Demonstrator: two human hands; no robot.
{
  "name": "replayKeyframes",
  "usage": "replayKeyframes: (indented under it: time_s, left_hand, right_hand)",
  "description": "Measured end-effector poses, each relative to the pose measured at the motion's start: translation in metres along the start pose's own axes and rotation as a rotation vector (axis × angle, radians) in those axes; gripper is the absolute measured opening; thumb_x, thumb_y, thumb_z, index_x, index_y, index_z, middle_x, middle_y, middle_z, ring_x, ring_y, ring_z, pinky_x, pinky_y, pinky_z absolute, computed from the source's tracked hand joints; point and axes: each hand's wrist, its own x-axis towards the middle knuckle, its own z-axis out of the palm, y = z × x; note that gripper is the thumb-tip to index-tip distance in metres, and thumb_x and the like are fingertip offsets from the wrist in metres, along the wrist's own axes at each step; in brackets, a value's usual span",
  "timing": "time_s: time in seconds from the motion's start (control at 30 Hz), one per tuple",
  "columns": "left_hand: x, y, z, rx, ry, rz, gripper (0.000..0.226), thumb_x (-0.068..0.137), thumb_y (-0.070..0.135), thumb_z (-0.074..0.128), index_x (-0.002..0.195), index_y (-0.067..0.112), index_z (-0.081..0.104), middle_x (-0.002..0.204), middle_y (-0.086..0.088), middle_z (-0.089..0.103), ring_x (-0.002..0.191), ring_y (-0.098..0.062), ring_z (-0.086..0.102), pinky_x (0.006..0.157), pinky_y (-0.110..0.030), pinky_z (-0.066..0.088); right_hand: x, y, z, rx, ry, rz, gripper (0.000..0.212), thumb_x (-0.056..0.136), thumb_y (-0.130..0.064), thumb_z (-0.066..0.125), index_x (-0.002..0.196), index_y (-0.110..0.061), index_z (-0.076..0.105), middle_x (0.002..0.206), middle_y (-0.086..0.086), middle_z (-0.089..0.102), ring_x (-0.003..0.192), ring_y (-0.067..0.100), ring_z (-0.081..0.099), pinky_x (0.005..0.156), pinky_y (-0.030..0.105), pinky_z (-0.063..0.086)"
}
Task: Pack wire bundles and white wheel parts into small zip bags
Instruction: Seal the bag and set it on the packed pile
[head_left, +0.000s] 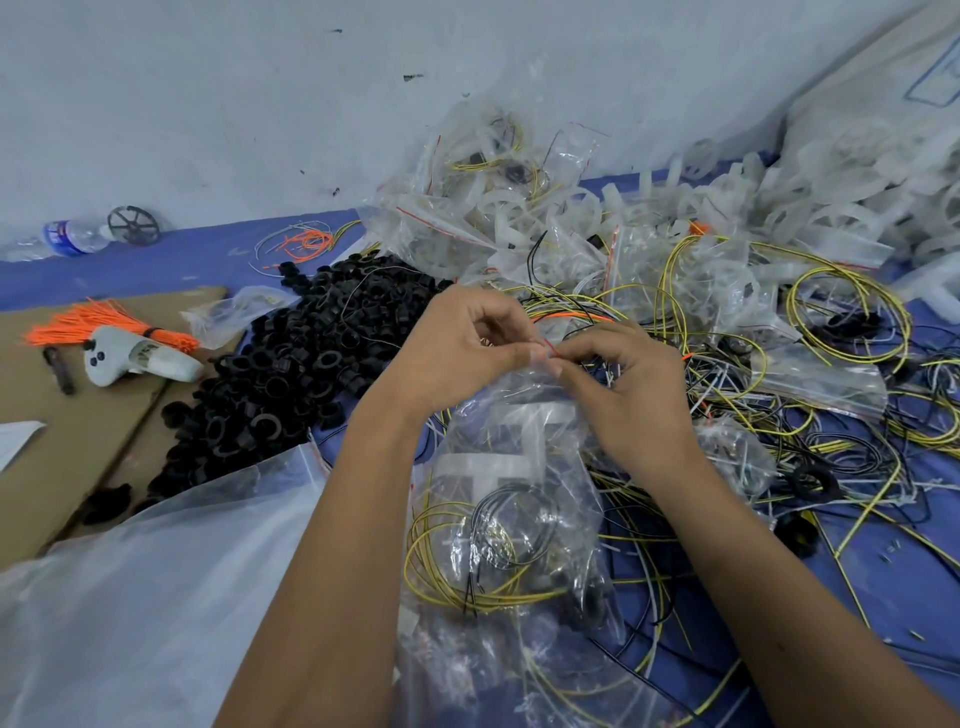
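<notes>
My left hand (457, 348) and right hand (628, 384) both pinch the red-striped mouth of a small zip bag (519, 499) | bag holds a white wheel part (498, 462) plus yellow and black wire coils (467, 561), hanging mid-mat | black rings (291, 374) left, filled bags (519, 208) toward the wall, loose wires (831, 415) right.

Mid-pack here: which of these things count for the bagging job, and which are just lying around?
Job:
- zip bag, top pinched by left hand and right hand
- white wheel part and yellow wire coil inside it
- filled bags
- loose white wheels

Lying about:
- black rings
- orange ties
- water bottle
- cardboard
</notes>
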Motion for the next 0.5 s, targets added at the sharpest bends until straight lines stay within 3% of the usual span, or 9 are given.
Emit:
replayKeyframes:
  time_s: [0.1,0.17,0.33,0.5]
  left_hand:
    - [0.000,0.002,0.004,0.017,0.005,-0.006,0.008,0.080,0.008,0.084,0.082,0.008,0.076,0.079,-0.015,0.072,0.067,-0.032,0.061,0.065,-0.041,0.051]
    - [0.001,0.002,0.007,0.023,0.010,-0.012,0.009,0.081,0.007,0.084,0.078,0.009,0.075,0.077,-0.016,0.071,0.067,-0.021,0.059,0.066,-0.036,0.048]
    - [0.002,-0.003,0.001,-0.001,0.030,-0.059,0.012,0.077,0.021,0.084,0.072,0.020,0.073,0.068,0.004,0.070,0.063,-0.010,0.058,0.060,-0.026,0.046]
    - [-0.001,-0.007,-0.005,-0.117,0.091,-0.084,0.016,0.080,0.017,0.083,0.073,0.014,0.069,0.073,-0.014,0.070,0.068,-0.023,0.058,0.068,-0.038,0.047]
  right_hand:
    - [-0.001,0.001,0.000,-0.037,-0.014,-0.030,0.008,0.080,-0.005,0.081,0.082,-0.012,0.078,0.078,-0.001,0.070,0.081,0.021,0.059,0.077,0.040,0.048]
    - [-0.001,0.000,0.001,-0.046,-0.008,-0.039,0.008,0.079,-0.004,0.080,0.081,-0.011,0.077,0.076,0.001,0.069,0.079,0.022,0.058,0.075,0.040,0.048]
    - [-0.001,-0.004,0.001,-0.070,-0.008,-0.009,0.007,0.081,-0.010,0.083,0.087,-0.012,0.080,0.082,-0.003,0.073,0.081,0.017,0.064,0.078,0.034,0.051]
    - [0.000,-0.003,-0.001,-0.220,-0.088,-0.071,0.006,0.087,-0.017,0.078,0.089,-0.012,0.076,0.082,-0.001,0.070,0.080,0.022,0.061,0.076,0.042,0.050]
